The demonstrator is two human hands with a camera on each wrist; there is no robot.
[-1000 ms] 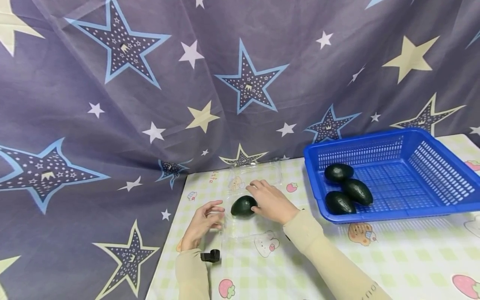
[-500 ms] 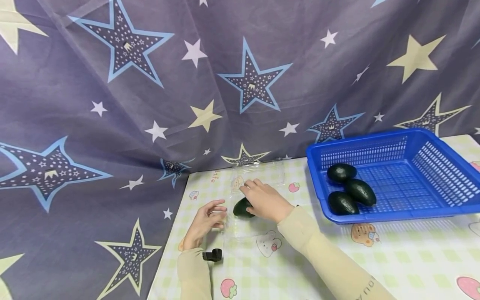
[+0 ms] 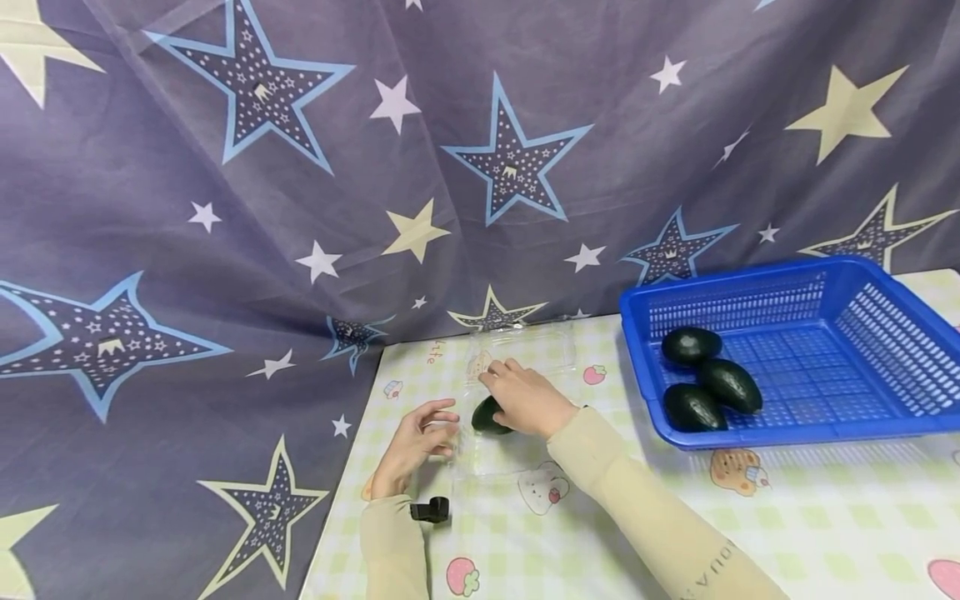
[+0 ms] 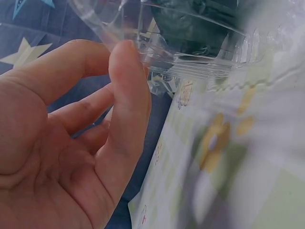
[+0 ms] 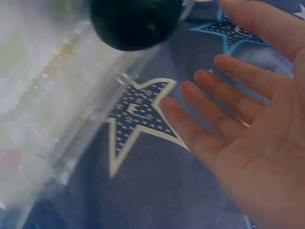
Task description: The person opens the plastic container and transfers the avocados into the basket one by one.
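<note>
An avocado (image 3: 489, 414) lies in a clear plastic clamshell box (image 3: 504, 467), whose lid (image 3: 532, 346) is folded back toward the curtain. My right hand (image 3: 528, 400) reaches over it from the right and hides part of it. In the right wrist view that hand's fingers (image 5: 202, 117) are extended and spread beside the dark avocado (image 5: 138, 21). At the box's left side, my left hand (image 3: 411, 442) has loosely bent fingers. The left wrist view puts a fingertip (image 4: 126, 55) right at the clear rim (image 4: 190, 67), with the dark fruit behind the plastic.
To the right stands a blue plastic basket (image 3: 847, 429) with 3 avocados (image 3: 727, 385) in its left end. A starry curtain (image 3: 360, 192) hangs behind the table. The checked tablecloth (image 3: 555, 554) covers the table, and a small black device (image 3: 431, 509) sits by the left cuff.
My right hand has shifted slightly left over the avocado and now covers more of it. The left hand stays by the box. The whole head view has drifted a little.
</note>
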